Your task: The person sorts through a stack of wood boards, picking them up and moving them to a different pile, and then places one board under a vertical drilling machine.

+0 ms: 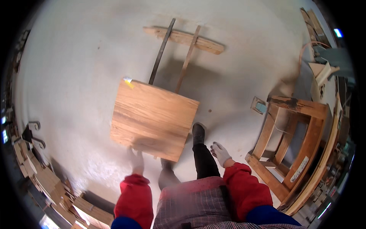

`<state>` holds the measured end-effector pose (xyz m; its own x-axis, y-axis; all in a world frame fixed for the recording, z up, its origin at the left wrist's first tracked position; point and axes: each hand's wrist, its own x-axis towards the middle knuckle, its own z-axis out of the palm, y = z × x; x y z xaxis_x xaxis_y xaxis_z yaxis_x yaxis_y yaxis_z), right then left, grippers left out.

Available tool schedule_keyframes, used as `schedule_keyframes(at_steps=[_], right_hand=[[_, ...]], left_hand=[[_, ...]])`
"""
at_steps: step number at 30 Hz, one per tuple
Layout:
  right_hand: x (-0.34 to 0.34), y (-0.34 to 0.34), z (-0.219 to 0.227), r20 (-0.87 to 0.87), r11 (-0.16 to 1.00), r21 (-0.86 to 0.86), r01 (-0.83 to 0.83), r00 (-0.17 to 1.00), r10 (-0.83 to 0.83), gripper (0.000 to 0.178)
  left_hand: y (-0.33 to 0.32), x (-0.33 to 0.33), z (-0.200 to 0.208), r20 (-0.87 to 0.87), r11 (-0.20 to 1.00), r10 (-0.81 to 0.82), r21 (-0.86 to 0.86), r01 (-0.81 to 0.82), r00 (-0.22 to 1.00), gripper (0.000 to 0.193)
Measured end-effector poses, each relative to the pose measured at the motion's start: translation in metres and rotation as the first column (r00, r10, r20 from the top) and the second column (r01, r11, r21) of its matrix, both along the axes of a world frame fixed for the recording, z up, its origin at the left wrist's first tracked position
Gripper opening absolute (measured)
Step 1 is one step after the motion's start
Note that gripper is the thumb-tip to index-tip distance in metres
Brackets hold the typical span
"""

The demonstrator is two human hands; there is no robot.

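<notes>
A square wooden panel with a light brown grain lies ahead of me, slightly left. A small white and yellow label sticks to its far left corner. Two narrow bars, a dark one and a wooden one, run out from beneath its far edge. My left hand, in a pale glove and blurred, is at the panel's near edge with fingers apart; whether it touches the wood I cannot tell. My right hand, also gloved, hangs to the right of my leg, fingers loosely spread and holding nothing.
A rough plank lies across under the bars' far ends. On the right stands a wooden frame, with a small square box on the floor beside it. Stacked boards line the lower left, near a black metal piece.
</notes>
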<state>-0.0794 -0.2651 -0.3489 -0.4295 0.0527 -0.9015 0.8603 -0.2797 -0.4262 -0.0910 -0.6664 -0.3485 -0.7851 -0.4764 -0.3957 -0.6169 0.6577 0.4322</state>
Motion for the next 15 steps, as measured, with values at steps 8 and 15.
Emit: schedule_keyframes(at_steps=[8, 15], right_hand=[[0.292, 0.079, 0.113, -0.062, 0.719, 0.544, 0.433, 0.875, -0.48, 0.033], [0.559, -0.132, 0.142, 0.505, 0.807, 0.572, -0.147, 0.839, -0.204, 0.041]], left_hand=[[0.03, 0.09, 0.076, -0.035, 0.468, -0.838, 0.466, 0.75, 0.545, 0.045], [-0.147, -0.017, 0.017, 0.404, 0.661, -0.75, 0.48, 0.576, 0.524, 0.037]])
